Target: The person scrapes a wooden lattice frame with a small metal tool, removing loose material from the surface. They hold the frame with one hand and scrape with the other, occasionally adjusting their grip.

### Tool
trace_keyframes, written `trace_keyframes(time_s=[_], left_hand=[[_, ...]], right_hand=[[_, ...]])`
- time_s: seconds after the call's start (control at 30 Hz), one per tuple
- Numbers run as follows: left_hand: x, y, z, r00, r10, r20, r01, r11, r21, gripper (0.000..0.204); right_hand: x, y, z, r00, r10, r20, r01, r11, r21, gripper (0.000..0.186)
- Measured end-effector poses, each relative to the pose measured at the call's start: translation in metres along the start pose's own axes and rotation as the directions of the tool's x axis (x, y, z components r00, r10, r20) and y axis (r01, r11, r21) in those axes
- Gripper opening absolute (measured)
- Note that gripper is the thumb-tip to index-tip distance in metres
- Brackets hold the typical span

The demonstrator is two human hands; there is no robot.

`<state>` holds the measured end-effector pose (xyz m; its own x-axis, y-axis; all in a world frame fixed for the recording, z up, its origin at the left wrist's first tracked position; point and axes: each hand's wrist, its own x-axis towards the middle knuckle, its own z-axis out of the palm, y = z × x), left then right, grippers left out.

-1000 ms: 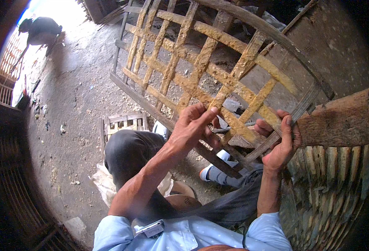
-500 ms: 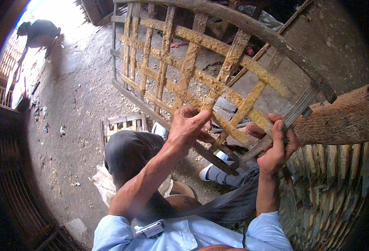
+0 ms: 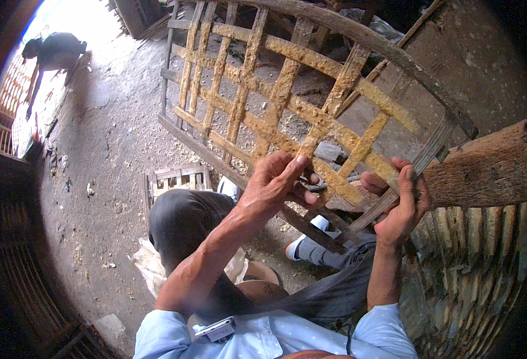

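Note:
I hold a large wooden lattice rack point(image 3: 299, 55) over my legs, its yellowish slats crusted with rough residue and its outer bars weathered grey. My left hand point(image 3: 272, 182) pinches a slat crossing near the lower middle, thumb on top and fingers partly hidden behind it. My right hand point(image 3: 404, 203) grips the grey end bar at the lower right, thumb along its face. A small pale grey piece point(image 3: 329, 151) shows through a gap just right of my left thumb; I cannot make out what it is.
A smaller lattice frame point(image 3: 176, 167) lies on the littered floor point(image 3: 96, 227) beside my left knee. A thick bark-covered board point(image 3: 484, 167) is at right, above ridged pale slabs point(image 3: 466, 251). A co-worker point(image 3: 57, 51) bends over at upper left. A pale sack point(image 3: 147, 266) lies by my leg.
The rack shifted slightly down and left, then back right, with both hands staying on it. The co-worker at upper left has bent a little lower.

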<state>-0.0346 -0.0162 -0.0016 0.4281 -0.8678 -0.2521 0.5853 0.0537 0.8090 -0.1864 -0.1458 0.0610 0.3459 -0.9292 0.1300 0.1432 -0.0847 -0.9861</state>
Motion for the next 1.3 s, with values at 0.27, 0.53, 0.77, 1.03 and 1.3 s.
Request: trace_keyframes(time_s=[0.27,0.53,0.77,1.03,1.3], left_hand=[[-0.003,0.009,0.002,0.978,-0.175,-0.117,0.169,0.984,-0.059,0.036],[0.002,-0.001,-0.002,0.958,-0.191,-0.216,0.159,0.975,-0.155,0.041],[0.001,0.001,-0.005,0.949,-0.209,-0.235,0.18,0.974,-0.139,0.038],[0.001,-0.003,-0.007,0.981,-0.124,-0.149,0.103,0.985,-0.142,0.042],[0.004,-0.009,-0.007,0.98,-0.15,-0.13,0.131,0.981,-0.143,0.047]], right_hand=[[-0.007,-0.002,0.002,0.999,-0.013,0.031,0.013,1.0,0.009,0.027],[-0.016,0.003,0.005,0.984,-0.066,0.168,0.069,0.998,-0.015,0.024],[-0.022,0.002,0.001,0.952,-0.034,0.303,0.045,0.999,-0.029,0.027],[-0.022,0.003,0.005,0.977,-0.051,0.207,0.057,0.998,-0.025,0.026],[-0.019,-0.001,0.001,0.965,-0.074,0.25,0.084,0.996,-0.033,0.028]])
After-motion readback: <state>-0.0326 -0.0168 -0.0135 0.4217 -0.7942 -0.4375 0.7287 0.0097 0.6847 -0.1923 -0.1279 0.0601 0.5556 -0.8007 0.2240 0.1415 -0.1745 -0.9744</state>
